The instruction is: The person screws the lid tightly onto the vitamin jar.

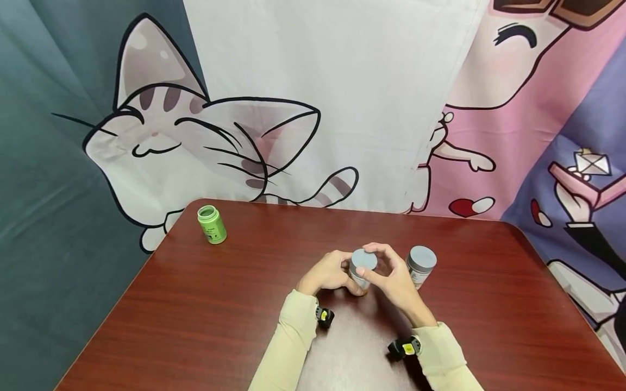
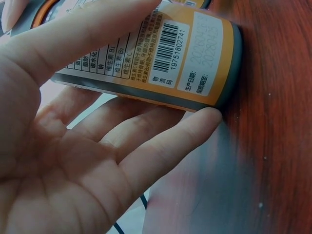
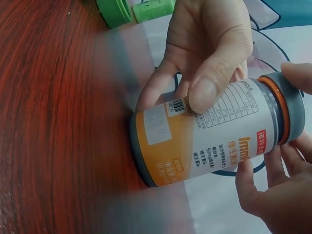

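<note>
The grey-lidded bottle (image 3: 214,129) is above the near-middle part of the surface (image 1: 195,320), slightly tilted in the head view and caught between both hands. The left hand (image 1: 336,272) wraps the body, its thumb lying across the printed label (image 3: 229,124) and its fingers partly spread along the far side, one tip near the base; that hold seems meant to keep the bottle from twisting or tipping. The right hand (image 1: 392,276) takes the top end, thumb and fingers bent round the lid (image 3: 292,107) from opposite sides, probably so that lid and body can be controlled separately. Whether the base touches the wood cannot be told. A similar lidded bottle (image 1: 421,266) stands just beside the right hand, within easy reach but out of the working space. The green bottle (image 1: 212,225) stands well apart by the far left corner, its mouth uncovered, presumably set there to be out of the way. The surface is reddish-brown with dark streaked grain, rounded at its far corners, and carries a pale patch of glare near the forearms. Behind it hangs cloth (image 1: 342,60) printed with a smiling cartoon cat, with pink and blue sections and more drawn figures towards the right.
</note>
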